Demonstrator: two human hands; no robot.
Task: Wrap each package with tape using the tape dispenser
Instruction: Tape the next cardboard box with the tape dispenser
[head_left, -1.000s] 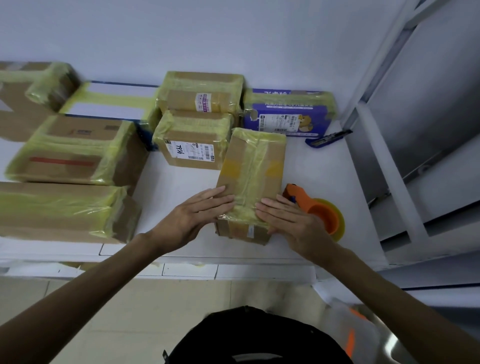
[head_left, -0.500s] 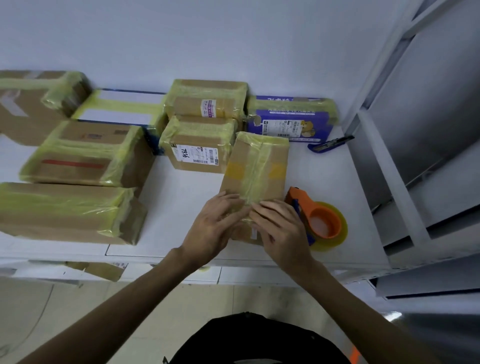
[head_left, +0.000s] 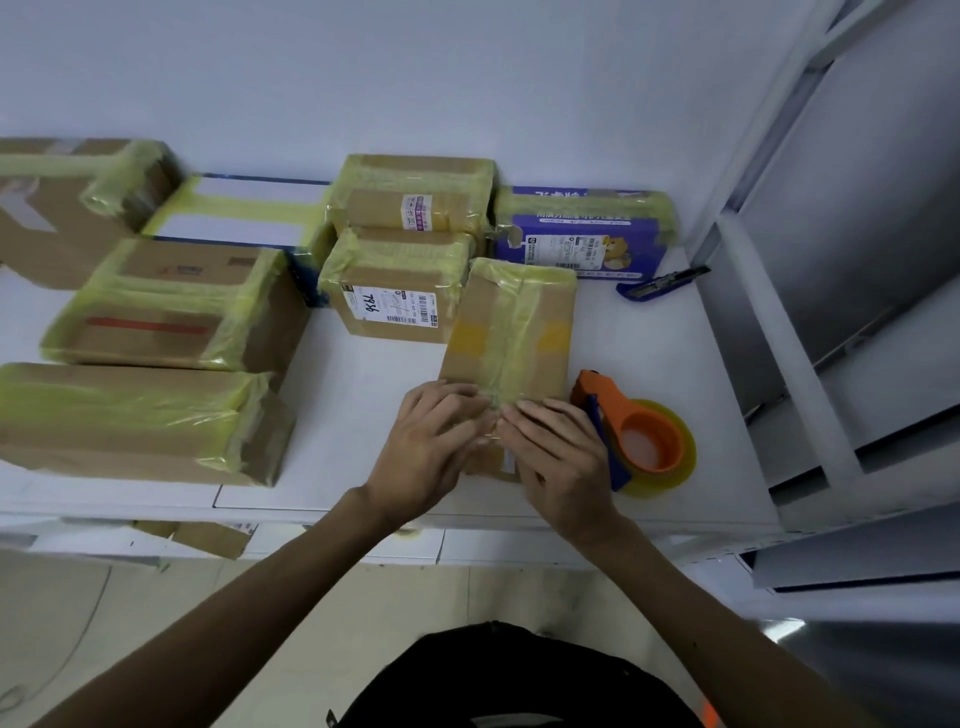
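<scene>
White shelf (head_left: 363, 395) against pale wall. Versus one second back: left hand (head_left: 431, 447) and right hand (head_left: 561, 457) closer together, fingertips nearly meeting over near end of package (head_left: 511, 332), no longer spread at its sides. Both hands with fingers fairly straight, pressing yellowish tape flat, gripping nothing. Count: eight taped packages, one under hands, seven other packages (head_left: 171, 306) beyond and left of left hand. One tape dispenser (head_left: 644, 441) lying just right of right hand, beside package. One blue utility knife (head_left: 660, 283) well beyond right hand.
</scene>
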